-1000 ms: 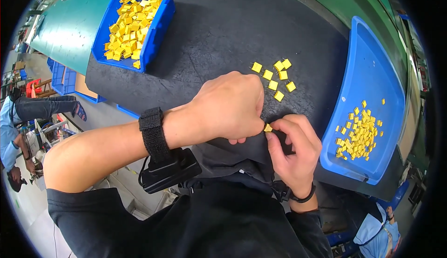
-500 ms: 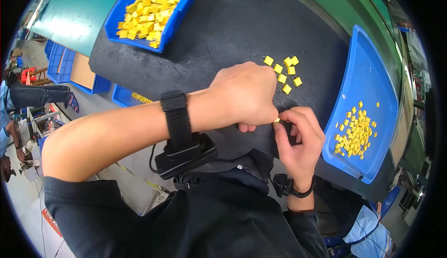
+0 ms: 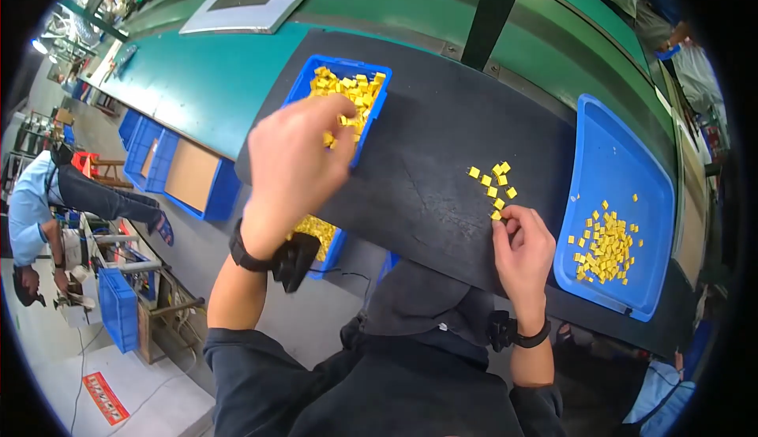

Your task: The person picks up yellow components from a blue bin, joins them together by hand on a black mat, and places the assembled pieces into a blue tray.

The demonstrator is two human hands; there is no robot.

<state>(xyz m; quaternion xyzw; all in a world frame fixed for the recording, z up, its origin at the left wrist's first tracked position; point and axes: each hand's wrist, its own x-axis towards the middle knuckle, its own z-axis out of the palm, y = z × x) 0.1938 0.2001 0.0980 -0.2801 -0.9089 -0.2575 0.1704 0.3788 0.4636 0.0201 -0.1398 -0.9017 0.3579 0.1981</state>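
My left hand (image 3: 300, 157) is raised over the near side of a blue bin (image 3: 377, 113) heaped with yellow box capacitors (image 3: 359, 93). Its thumb and forefinger curve apart, with yellow pieces showing in the gap; the other fingers are partly hidden. On the right, my right hand (image 3: 525, 247) is low over the black mat (image 3: 426, 161), thumb and forefinger closed on one yellow box capacitor (image 3: 496, 216). Just beyond its fingertips lie several loose capacitors (image 3: 491, 191), small square blocks, some with thin dark leads showing.
A shallow blue tray (image 3: 580, 176) with many capacitors (image 3: 606, 243) stands right of my right hand. Below the table's left edge sits another blue bin (image 3: 328, 243) of yellow parts. Farther left are blue crates (image 3: 193, 176) and a person in a blue shirt (image 3: 35, 200).
My left hand has left my right hand's side, moved left to the bin, and loosened from a fist. The right hand stays near the loose capacitors. My view has shifted.
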